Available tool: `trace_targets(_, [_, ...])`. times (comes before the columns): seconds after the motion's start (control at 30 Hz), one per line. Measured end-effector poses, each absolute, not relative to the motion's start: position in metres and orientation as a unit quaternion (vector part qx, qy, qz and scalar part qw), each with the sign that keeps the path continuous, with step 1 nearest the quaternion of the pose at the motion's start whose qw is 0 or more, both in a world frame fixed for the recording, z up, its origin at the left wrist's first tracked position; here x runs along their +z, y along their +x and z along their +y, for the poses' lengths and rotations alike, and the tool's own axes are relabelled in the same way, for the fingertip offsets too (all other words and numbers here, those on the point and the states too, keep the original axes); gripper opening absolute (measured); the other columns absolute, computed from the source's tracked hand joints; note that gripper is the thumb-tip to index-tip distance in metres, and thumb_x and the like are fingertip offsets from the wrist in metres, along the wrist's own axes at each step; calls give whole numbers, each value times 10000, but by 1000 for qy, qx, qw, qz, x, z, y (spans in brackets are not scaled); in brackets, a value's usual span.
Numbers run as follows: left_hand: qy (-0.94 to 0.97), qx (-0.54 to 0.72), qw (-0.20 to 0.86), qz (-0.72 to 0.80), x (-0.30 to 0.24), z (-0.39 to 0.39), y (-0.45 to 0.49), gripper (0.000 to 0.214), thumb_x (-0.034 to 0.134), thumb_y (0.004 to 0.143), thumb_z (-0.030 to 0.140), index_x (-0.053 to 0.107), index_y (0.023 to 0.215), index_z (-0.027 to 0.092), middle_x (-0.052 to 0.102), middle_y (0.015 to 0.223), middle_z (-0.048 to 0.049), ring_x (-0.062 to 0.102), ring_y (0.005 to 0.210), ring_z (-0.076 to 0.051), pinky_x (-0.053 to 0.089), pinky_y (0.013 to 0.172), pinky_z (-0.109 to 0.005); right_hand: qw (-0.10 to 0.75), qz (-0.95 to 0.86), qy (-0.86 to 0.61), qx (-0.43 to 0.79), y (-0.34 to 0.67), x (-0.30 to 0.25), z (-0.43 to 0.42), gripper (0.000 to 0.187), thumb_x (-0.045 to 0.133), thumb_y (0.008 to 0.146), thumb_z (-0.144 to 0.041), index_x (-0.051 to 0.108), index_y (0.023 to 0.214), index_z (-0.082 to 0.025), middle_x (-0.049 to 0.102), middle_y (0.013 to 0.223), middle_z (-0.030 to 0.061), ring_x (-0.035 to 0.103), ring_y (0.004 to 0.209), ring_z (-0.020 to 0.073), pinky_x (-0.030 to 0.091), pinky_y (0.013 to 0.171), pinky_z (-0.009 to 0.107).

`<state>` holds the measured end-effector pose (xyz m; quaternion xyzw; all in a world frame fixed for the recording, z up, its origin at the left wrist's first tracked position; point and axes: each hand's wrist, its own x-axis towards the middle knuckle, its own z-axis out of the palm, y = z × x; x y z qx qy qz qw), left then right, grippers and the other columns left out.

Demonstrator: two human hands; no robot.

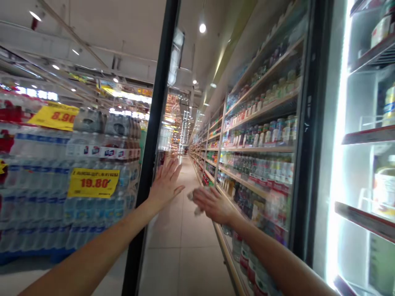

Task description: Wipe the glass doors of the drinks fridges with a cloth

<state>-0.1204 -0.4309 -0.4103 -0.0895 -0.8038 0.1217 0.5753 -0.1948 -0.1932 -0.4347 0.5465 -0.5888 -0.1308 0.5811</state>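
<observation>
A glass cooler door (191, 263) with a black frame (153, 127) stands open in front of me. My left hand (165, 183) is raised at the glass beside the frame's left bar, palm forward and fingers spread; it holds nothing. To its right, my right hand (214, 203) lies against the glass, slightly blurred. Under its fingers is a crumpled pale cloth (197, 210), mostly covered by the hand. Both forearms reach in from the bottom of the view.
Lit cooler shelves (367, 222) with bottles are close on the right. At left stand stacked packs of bottled water (37, 181) with yellow price signs (94, 183). Long shelves of drinks (259, 127) and a tiled aisle show in or through the glass.
</observation>
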Motion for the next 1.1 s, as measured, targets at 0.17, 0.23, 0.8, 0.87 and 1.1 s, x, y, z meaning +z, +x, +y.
trace_targets(0.17, [-90,131,567,-808,-428,-437,-118,592,466,862,390,340,1382,136,306,1465,-136,186,1389,-259,205,1101,-482,608,-617,492,-85,-203,-433,-177,477,384,857,-175,427,1329,-228,442,1396,20,206,1384,160,179,1131,441])
trace_targets(0.23, [-89,123,564,-812,-432,-435,-118,585,464,864,391,352,1373,127,307,1462,-148,163,1394,-263,180,1106,-495,668,-657,350,16,-209,-406,-170,500,372,864,-179,380,1364,-191,421,1407,77,171,1395,201,168,1119,497])
trace_targets(0.8, [-85,83,581,-805,-487,-397,-128,630,460,864,400,305,1397,103,340,1437,-167,112,1396,-305,121,1089,-584,649,-690,314,60,-204,-479,-181,531,418,832,-163,409,1359,-222,431,1400,73,179,1394,232,199,1112,495])
trace_targets(0.87, [-94,84,572,-810,-490,-394,-128,598,450,871,392,320,1395,134,356,1430,-159,138,1393,-294,106,1090,-590,617,-688,381,23,-205,-495,-168,572,418,826,-142,368,1378,-281,444,1393,34,248,1373,207,217,1112,480])
trace_targets(1.1, [-93,96,576,-807,-508,-381,-134,546,446,875,373,390,1358,125,411,1393,-164,123,1392,-300,99,1089,-602,732,-647,66,204,-218,-506,-111,628,350,871,-186,144,1462,-233,227,1495,126,173,1387,309,278,1040,594])
